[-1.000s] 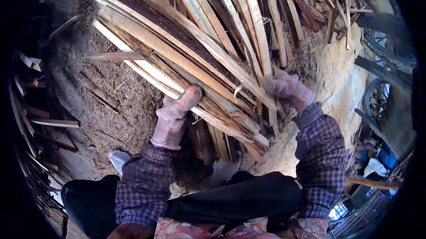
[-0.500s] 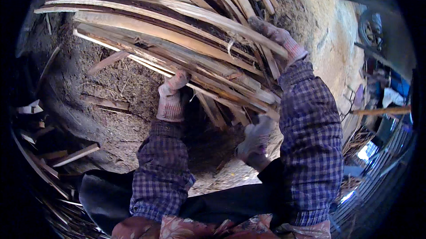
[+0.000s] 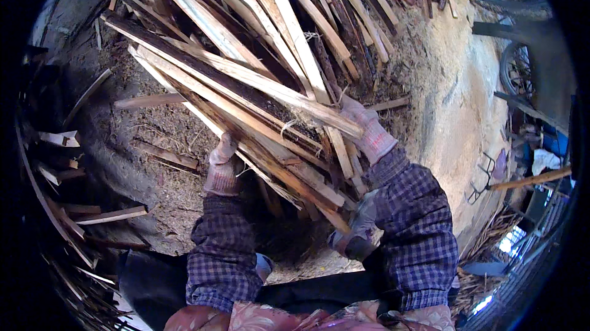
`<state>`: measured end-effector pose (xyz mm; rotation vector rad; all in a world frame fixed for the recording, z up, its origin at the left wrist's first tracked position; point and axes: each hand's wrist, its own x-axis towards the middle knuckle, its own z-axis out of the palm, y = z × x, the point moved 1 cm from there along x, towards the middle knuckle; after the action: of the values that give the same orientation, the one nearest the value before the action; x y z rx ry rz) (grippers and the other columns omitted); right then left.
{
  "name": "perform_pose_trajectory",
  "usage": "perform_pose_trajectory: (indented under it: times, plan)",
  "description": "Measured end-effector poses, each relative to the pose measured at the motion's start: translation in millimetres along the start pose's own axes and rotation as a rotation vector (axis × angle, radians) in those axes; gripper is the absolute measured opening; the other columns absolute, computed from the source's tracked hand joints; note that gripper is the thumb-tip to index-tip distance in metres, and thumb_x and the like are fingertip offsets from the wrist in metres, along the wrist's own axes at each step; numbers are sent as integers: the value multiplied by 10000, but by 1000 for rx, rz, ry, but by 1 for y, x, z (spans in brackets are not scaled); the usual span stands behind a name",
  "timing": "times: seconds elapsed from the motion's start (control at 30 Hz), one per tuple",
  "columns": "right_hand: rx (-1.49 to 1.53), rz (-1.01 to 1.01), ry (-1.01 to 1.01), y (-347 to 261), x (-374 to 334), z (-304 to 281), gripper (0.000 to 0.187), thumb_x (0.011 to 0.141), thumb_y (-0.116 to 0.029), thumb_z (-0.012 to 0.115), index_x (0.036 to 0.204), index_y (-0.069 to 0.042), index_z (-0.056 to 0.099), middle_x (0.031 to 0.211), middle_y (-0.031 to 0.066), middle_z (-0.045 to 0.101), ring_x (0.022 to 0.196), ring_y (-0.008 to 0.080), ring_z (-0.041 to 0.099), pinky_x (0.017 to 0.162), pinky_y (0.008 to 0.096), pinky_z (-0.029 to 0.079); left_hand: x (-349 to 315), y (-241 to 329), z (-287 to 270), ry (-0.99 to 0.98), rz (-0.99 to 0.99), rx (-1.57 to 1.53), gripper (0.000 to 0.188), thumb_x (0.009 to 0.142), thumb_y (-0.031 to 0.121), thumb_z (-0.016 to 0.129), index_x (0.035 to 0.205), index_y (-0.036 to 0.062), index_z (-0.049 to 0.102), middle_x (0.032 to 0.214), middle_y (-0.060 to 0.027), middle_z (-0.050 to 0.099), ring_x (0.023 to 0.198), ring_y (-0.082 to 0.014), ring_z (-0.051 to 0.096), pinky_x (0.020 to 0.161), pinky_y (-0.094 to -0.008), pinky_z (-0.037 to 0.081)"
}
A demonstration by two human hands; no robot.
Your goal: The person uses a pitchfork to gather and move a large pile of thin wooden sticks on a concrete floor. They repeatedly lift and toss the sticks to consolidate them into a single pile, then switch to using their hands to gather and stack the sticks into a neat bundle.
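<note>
A bundle of long, split wooden strips [image 3: 261, 140] lies slantwise between my hands, its right end closer to me than its left. My left hand [image 3: 222, 162], in a pale knitted glove, curls round the bundle's near edge. At the far side, toward the right end, my right hand [image 3: 367, 127] in a similar glove is closed round the strips, its fingertips partly hidden by the wood. A thin, light, stringy piece [image 3: 287, 127] hangs loose on the bundle. Just below the right end shows a grey shoe [image 3: 362, 223].
A large heap of wooden strips [image 3: 276, 17] spreads beyond the bundle. Loose offcuts [image 3: 110, 215] lie on the littered ground at left. At right are a wheel [image 3: 510, 68], a wooden-handled tool [image 3: 531, 177] and a pile of thin sticks [image 3: 491, 223].
The bundle has swung, its right end coming down toward me, so it slants more steeply. Both hands have come nearer, the right one most. The view has shifted too, showing more of the heap.
</note>
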<state>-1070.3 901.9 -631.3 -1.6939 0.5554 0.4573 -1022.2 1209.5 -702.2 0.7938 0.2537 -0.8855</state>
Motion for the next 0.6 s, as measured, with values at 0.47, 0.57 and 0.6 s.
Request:
perform_pose_trajectory:
  times: [0.47,0.57,0.6]
  plan:
    - [779,-194,-160,-20,-30,-25,472,815,-56,505,1260,67,405,1246,159,492,1132,215,500,974,306,410,-16,19,79,196,187,-111,846,683,556,693,1292,45,403,1232,-129,500,1110,-300,494,966,-444,409]
    - [690,-143,-79,-19,-31,-17,385,840,-64,530,1200,66,483,1198,121,533,1091,172,508,960,274,393,-11,12,66,219,165,-114,865,663,581,696,1303,80,400,1242,-114,498,1114,-313,489,967,-472,401]
    - [640,-130,-67,-29,-31,-6,358,853,-77,544,1181,61,508,1181,105,547,1076,157,509,956,262,385,-14,13,23,293,143,-178,851,665,594,686,1298,97,410,1251,-99,493,1118,-303,488,968,-465,401]
